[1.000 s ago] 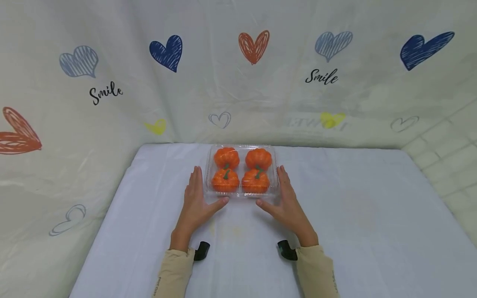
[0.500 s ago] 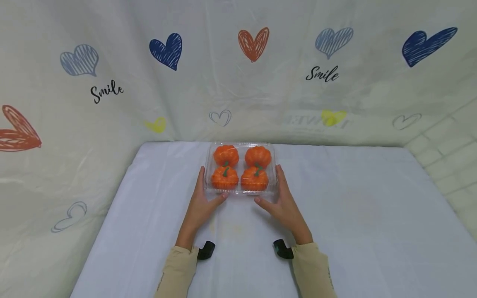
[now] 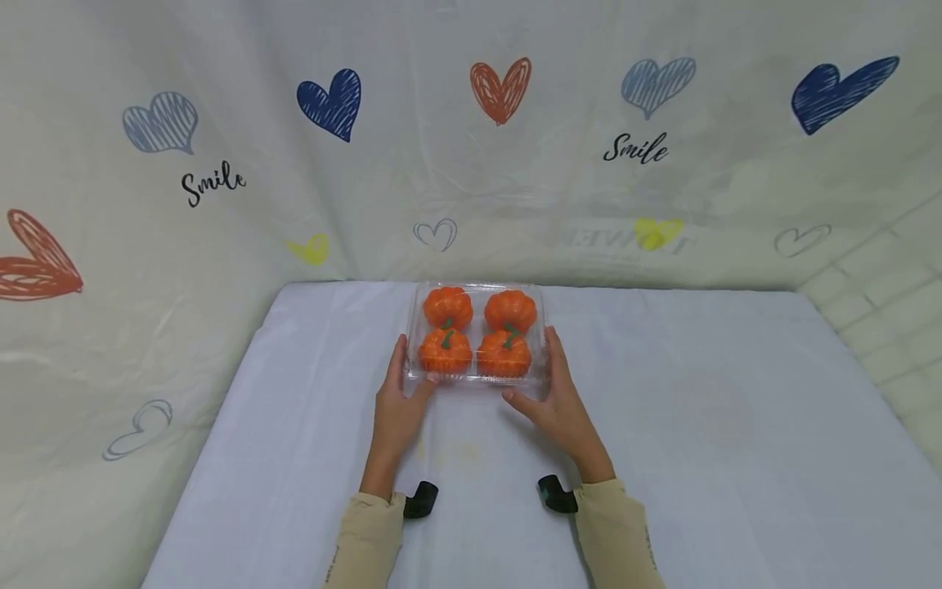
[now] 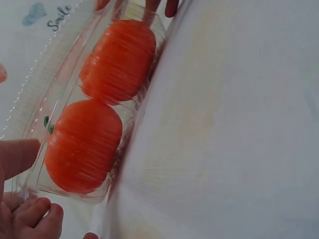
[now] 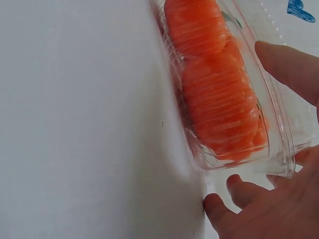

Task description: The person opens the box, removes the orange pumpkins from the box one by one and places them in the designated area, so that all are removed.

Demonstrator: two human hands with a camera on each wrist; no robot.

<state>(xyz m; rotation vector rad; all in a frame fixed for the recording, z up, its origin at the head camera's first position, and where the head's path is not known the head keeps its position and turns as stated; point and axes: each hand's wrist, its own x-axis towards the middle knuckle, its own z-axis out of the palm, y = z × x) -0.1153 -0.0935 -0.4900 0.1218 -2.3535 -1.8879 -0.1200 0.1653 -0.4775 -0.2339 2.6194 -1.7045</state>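
A clear plastic clamshell box holds several small orange toy pumpkins with green stems, set in two rows. It sits lid down near the back edge of the table. My left hand is at its left front corner, thumb on the front rim and fingers along the left side; in the left wrist view those fingers look curled at the corner. At the other end, my right hand has its fingers extended along the right side. Its thumb reaches toward the front rim of the lid.
White cloth covers the table. Behind it hangs a pale curtain printed with hearts and the word Smile. A black wrist camera is strapped at the left cuff and another black camera at the right.
Both hands have come in closer against the box's sides. The left hand has shifted right, its thumb moving up onto the front rim. The box stays about where it was.
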